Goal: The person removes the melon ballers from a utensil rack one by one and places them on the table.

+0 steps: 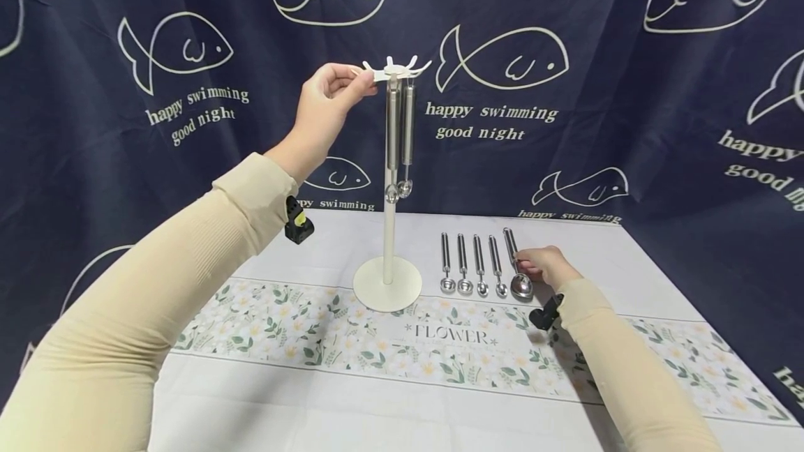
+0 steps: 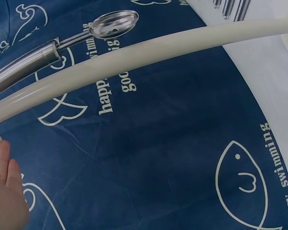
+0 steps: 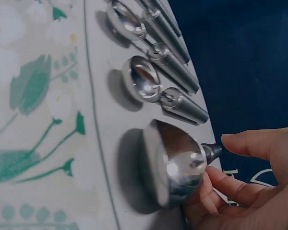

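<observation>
My left hand (image 1: 329, 96) pinches a hook at the left of the white rack's top (image 1: 396, 73). Two steel melon ballers hang beside the rack's pole (image 1: 388, 236), a nearer one (image 1: 393, 124) and another (image 1: 408, 124) to its right. In the left wrist view, one oval baller head (image 2: 114, 25) has a small hole. On the table, my right hand (image 1: 549, 265) holds a large steel scoop (image 1: 521, 286) by its handle, thumb and fingers on either side. The right wrist view shows the scoop's rounded bowl (image 3: 177, 165) near the fingers; their exact contact is partly hidden.
Left of the large scoop, several smaller steel scoops (image 1: 477, 253) lie in a row, handles pointing away. The rack's round base (image 1: 387, 284) stands on the white table, partly over a floral strip (image 1: 283, 323). A dark blue fish-print curtain (image 1: 490, 180) hangs behind.
</observation>
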A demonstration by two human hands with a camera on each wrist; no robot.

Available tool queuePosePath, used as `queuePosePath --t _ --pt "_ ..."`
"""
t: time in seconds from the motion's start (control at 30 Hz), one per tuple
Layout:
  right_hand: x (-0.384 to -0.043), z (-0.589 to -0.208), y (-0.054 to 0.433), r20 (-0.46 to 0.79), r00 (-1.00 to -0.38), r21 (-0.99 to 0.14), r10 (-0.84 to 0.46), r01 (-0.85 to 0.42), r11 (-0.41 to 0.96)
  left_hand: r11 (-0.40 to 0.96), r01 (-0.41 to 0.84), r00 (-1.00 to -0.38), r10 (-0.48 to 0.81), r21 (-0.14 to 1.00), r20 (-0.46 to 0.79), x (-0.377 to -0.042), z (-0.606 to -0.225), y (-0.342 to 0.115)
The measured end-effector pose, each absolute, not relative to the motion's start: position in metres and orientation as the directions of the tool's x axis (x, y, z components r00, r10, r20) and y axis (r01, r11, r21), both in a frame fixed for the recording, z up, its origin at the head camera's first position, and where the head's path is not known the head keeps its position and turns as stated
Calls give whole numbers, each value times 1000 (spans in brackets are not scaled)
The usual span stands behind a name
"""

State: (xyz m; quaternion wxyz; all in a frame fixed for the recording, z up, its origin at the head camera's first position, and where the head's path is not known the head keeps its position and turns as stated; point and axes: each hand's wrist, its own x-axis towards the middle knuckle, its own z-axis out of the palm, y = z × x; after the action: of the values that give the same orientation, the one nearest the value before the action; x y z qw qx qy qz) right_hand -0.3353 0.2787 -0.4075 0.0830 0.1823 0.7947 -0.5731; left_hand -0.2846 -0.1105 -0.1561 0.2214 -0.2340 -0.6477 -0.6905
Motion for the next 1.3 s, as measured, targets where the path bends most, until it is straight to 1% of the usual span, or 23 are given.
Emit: queuePosePath --t 0.1,0.2,0.4,0.5,0.63,0.7,0.9,1.1,1.3 --pt "-332 -401 278 -340 -927 -903 160 369 221 -38 610 -792 -3 791 611 -284 -156 -113" --pt "-329 -394 276 -330 -932 -916 152 355 184 -13 617 -787 -4 787 617 -282 -155 -115" --pt "-330 -388 271 -290 -942 -926 170 321 199 -24 625 -781 -15 780 625 -280 -154 -115" --pt "-334 -389 272 -254 -954 -945 158 279 173 -32 623 -782 -16 782 623 -279 -154 -114" --pt "-331 -379 265 -212 -964 -960 161 237 149 -2 618 -786 -17 786 618 -278 -153 -114" --pt "-324 -367 255 -206 -962 -957 177 236 170 16 616 -787 -17 787 616 -276 -153 -115" --pt "-319 -347 238 -175 -977 -976 125 188 108 44 604 -796 -15 796 605 -273 -151 -115" --pt "-318 -331 220 -96 -992 -991 79 102 86 68 585 -809 -22 808 587 -270 -147 -114" --pt "-309 -313 199 -40 -999 -999 7 40 1 110 575 -814 -28 811 580 -268 -145 -112"
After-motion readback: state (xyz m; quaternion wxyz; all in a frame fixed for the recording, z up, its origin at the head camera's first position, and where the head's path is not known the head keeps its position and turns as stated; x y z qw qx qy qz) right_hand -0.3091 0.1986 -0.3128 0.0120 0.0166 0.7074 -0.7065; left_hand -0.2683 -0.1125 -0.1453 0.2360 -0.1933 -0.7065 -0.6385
